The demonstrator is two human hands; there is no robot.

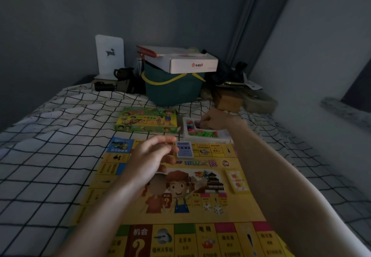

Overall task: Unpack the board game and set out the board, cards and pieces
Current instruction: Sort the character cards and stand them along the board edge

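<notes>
The yellow game board (200,212) lies unfolded on the checked bedsheet. My left hand (152,156) hovers over its far half and pinches a small stack of blue cards (185,149). My right hand (214,119) reaches into the white box tray (187,134) holding several green and pink plastic pieces (202,133); what its fingers hold is hidden. An orange card deck (237,180) lies on the board's right side. Two white dice (213,208) sit near the board's centre. The green game box lid (146,119) lies left of the tray.
Behind the game stand a dark green basket (172,90) with a white carton (180,60) on top, a white card with a deer (110,56), dark mugs (123,76) and a brown box (228,101). Walls close in at the back and the right.
</notes>
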